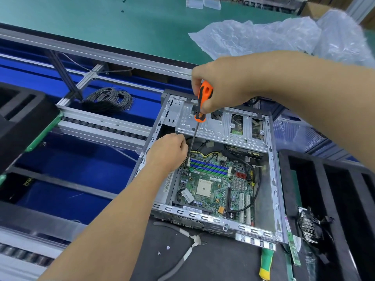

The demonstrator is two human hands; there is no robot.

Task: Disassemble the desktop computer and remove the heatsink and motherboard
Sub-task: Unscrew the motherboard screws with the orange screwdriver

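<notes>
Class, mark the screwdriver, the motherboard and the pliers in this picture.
screwdriver (204,98): head view, on its orange handle.
motherboard (213,181): head view, on the green board beside the socket.
pliers (193,243): head view, near the taped pivot.

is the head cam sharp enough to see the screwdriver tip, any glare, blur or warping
Head view: even overhead light, soft shadows; the motherboard is sharp, but the screwdriver tip is lost in shade beside the left hand; mild glare on the metal drive cage and plastic wrap; the wide lens bends the conveyor rails and swells the right hand; edges are slightly soft.
</notes>
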